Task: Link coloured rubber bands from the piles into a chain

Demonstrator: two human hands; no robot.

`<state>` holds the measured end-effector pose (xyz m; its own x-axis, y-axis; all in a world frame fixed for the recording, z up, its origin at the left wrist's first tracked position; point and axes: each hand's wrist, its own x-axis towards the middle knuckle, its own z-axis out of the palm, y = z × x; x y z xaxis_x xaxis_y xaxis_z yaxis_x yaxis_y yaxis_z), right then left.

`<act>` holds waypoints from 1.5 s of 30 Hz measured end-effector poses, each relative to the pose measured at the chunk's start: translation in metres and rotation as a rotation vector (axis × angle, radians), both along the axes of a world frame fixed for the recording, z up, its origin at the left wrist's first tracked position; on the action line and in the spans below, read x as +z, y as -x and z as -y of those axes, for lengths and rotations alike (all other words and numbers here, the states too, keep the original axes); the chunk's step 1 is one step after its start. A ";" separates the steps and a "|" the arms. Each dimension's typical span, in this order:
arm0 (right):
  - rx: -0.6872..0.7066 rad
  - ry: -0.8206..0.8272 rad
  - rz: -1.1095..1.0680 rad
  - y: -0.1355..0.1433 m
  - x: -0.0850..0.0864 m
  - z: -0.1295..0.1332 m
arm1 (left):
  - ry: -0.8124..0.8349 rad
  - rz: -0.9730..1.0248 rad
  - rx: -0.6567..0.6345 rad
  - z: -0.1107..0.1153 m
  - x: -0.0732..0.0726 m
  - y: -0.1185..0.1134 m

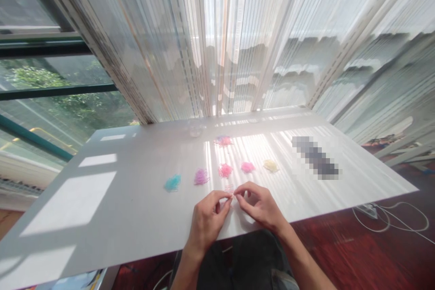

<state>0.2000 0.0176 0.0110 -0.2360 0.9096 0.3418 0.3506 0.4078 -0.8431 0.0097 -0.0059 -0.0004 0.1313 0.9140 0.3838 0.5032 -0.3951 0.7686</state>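
Observation:
My left hand (209,215) and my right hand (260,206) meet above the near edge of the white table (136,217). Thumb and forefinger of each are pinched, tip to tip, on what looks like a small pale rubber band (233,195); the fingers mostly hide it. Just beyond my fingertips lie some pale pink bands (229,188). Farther off, thin looped bands lie sorted in small piles: teal (172,183), purple (201,176), coral pink (224,171), bright pink (248,166) and pale yellow (271,166). Behind them sits a mixed-colour pile (223,141).
A clear container (195,129) stands near the table's back edge. On the right lies a dark, pixelated object (316,157). Sheer striped curtains (217,45) hang behind the table, with a window (50,81) at left. White cables (390,217) trail over the red floor.

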 end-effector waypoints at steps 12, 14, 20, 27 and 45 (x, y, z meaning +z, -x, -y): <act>0.048 -0.096 0.095 0.001 -0.003 -0.001 | 0.020 -0.003 0.006 0.001 -0.002 0.001; 0.049 -0.112 0.118 0.001 -0.005 -0.001 | 0.021 -0.005 0.012 0.001 -0.003 0.001; 0.056 -0.133 0.132 0.000 -0.010 -0.001 | 0.011 -0.015 0.030 0.000 -0.002 0.000; 0.052 -0.149 0.124 0.000 -0.011 -0.001 | 0.023 -0.026 0.023 0.001 -0.002 -0.001; 0.065 -0.121 0.063 -0.001 -0.004 0.000 | 0.008 -0.057 0.026 0.000 0.001 -0.002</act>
